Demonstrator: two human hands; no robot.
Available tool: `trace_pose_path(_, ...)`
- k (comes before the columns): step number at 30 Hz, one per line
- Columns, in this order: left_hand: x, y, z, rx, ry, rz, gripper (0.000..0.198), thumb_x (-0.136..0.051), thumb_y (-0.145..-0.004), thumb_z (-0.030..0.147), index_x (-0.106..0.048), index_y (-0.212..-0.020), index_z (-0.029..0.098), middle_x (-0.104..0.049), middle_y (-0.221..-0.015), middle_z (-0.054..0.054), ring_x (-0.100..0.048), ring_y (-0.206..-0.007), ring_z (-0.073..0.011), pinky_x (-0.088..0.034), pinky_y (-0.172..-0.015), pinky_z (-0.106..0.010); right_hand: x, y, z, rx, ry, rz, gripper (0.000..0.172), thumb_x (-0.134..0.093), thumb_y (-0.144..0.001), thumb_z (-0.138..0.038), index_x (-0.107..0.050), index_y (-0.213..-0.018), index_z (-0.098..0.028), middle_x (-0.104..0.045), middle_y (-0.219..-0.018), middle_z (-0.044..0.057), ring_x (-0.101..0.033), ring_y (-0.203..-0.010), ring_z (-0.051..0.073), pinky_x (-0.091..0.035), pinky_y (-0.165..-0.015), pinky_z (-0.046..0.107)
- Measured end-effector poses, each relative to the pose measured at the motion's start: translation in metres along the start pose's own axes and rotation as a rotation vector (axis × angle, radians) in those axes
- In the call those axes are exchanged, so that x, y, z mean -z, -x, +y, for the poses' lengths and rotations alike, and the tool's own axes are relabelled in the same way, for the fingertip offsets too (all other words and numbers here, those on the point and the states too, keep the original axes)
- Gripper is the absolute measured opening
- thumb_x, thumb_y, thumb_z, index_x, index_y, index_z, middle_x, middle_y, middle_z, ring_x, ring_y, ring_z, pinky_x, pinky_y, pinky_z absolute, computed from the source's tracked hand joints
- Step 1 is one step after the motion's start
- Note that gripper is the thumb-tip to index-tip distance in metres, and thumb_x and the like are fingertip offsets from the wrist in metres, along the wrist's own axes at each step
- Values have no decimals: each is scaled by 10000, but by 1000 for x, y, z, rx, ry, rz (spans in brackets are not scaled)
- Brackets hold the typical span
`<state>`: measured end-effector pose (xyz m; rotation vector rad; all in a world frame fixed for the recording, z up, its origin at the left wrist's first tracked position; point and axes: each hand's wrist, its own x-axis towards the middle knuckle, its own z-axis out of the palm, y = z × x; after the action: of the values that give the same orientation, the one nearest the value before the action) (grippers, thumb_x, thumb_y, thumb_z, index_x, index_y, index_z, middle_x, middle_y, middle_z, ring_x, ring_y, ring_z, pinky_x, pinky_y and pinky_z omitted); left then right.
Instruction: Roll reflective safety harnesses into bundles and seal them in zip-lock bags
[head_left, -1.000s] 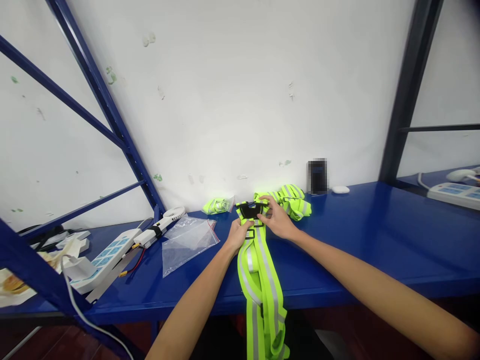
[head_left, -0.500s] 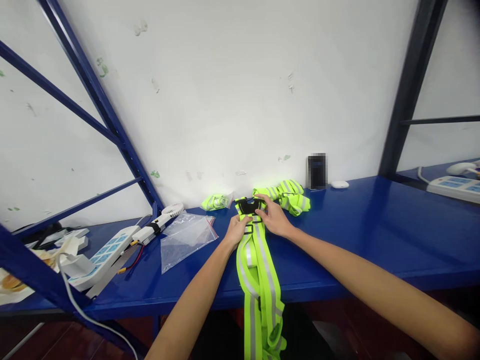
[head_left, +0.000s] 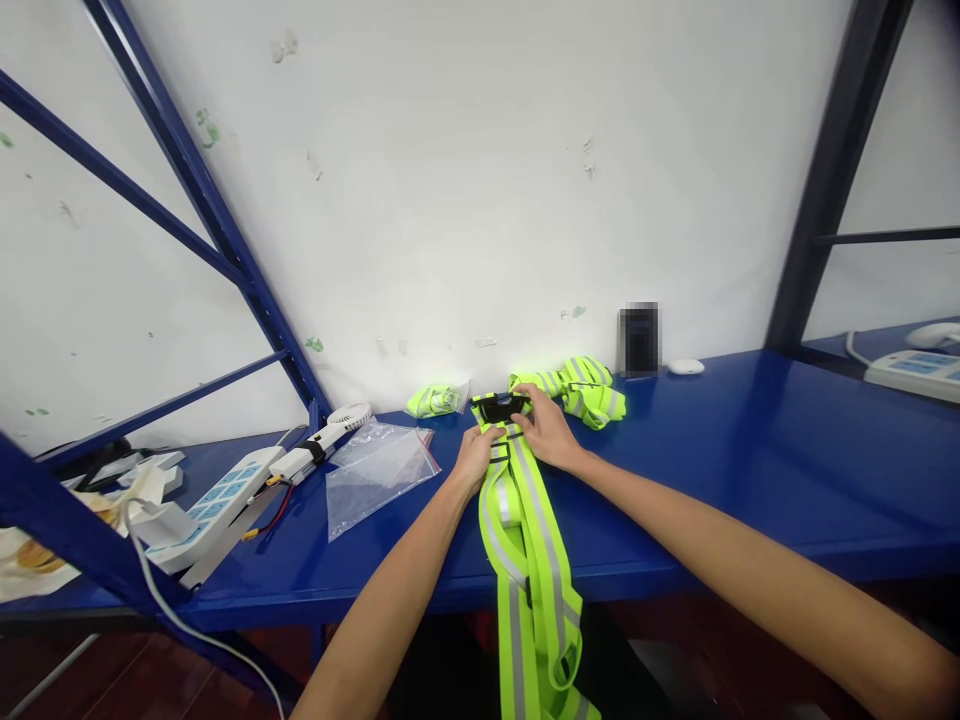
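Note:
Neon-yellow reflective straps (head_left: 538, 530) with grey stripes, apparently a reflective harness, run from the blue table down over its front edge. At their far end is a black piece (head_left: 499, 407) with buckles beside it. My left hand (head_left: 478, 455) pinches the left side of the straps just below the black piece. My right hand (head_left: 545, 425) grips the right side of the black end, thumb in front and fingers behind. Behind my right hand lies another bundle of yellow reflective straps (head_left: 596, 390). A smaller bagged yellow bundle (head_left: 435, 401) rests against the wall.
Left of my hands lie a clear zip bag (head_left: 382, 475), a white handheld fan (head_left: 311, 455) and a white power strip (head_left: 225, 505). A dark blurred box (head_left: 639, 340) and a white case (head_left: 685, 367) stand at the back right. Blue shelf posts (head_left: 202, 190) rise at left.
The view has shifted slightly. Both hands keep their hold, the black piece looks tipped flatter, and the hanging strap ends have swung a little to the right.

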<state>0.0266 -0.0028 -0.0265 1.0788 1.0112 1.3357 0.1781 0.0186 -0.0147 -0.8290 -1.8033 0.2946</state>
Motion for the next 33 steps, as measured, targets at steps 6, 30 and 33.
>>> trace_pose_path(6,0,6,1,-11,56,-78,358,-780,-652,369,-671,-865,102,-719,-773,-95,-659,-635,-196,-504,-678,-320,7,3,5,19,0,-7,235,-524,-816,-170,-512,-1049,-195,-586,-1026,104,-563,-916,255,-470,-794,404)
trace_pose_path(30,-4,6,9,-37,16,31,434,-683,-721,509,-671,-873,103,-694,-694,-79,-652,-626,-219,-497,-627,-319,14,-4,-4,-439,-518,-67,279,-575,-778,-290,-547,-1046,-222,-591,-1130,64,-590,-1034,226,-483,-878,360)
trace_pose_path(33,-3,6,10,-70,42,34,442,-741,-671,490,-652,-888,115,-690,-695,-66,-654,-626,-218,-504,-628,-323,17,-6,-5,-647,-660,-135,509,-659,-721,-239,-497,-1203,-213,-662,-990,75,-661,-844,222,-547,-726,344)
